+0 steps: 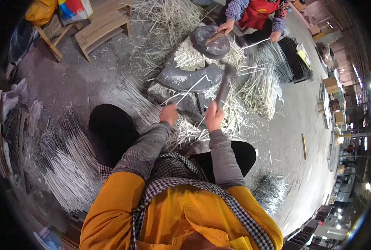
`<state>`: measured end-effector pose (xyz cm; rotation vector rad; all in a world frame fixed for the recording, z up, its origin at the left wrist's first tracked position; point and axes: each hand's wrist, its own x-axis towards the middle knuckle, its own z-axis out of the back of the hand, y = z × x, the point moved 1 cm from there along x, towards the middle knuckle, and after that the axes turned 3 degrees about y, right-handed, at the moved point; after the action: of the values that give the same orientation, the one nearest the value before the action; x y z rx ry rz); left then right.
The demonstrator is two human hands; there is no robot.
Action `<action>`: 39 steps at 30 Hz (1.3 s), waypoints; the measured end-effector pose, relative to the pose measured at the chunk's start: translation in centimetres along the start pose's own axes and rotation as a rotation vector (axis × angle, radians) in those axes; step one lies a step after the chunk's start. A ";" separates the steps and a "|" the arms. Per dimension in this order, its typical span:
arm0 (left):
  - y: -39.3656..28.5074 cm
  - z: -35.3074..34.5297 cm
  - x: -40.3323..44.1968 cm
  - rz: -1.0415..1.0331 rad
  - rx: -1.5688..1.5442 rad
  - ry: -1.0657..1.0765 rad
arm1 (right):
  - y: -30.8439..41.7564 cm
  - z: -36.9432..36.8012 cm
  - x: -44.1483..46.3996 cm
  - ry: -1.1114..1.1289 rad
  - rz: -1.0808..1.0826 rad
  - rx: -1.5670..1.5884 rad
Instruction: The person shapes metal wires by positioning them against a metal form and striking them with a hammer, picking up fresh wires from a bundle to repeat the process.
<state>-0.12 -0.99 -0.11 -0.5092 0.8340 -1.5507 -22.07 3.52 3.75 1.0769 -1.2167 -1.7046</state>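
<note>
My left hand (169, 115) is closed around one end of a thin pale rod (191, 91). The rod slants up and away, and its far end lies over a curved dark metal block (181, 79). In my closed right hand (214, 116) is the handle of a hammer (224, 89). Its head is raised near the block's right end and smeared by motion. Whitish strips (231, 112) lie heaped around and below the block. Whether the rod touches the block, I cannot tell.
Opposite me a co-worker's hand (226, 27) holds a wooden-handled tool over a round dark block (211, 43); their other hand (275, 36) grips a pale strip. Bundles of rods (67, 175) lie at left and right (260, 91). A wooden bench (100, 30) stands at upper left.
</note>
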 end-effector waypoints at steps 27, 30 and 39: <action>-1.4 -2.0 2.5 -0.018 -0.088 -0.093 | -1.2 0.6 0.2 -0.251 0.587 -0.563; -1.8 -1.3 3.4 -0.014 -0.088 -0.108 | -3.8 1.3 1.7 -0.011 -0.197 -0.350; -2.5 -1.4 3.3 -0.009 -0.049 -0.079 | 0.2 0.3 -0.3 -0.237 0.237 -0.655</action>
<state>-3.28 -3.90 0.39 -0.6070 0.8114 -1.5115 -22.25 3.83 4.07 0.3331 -0.7801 -1.8770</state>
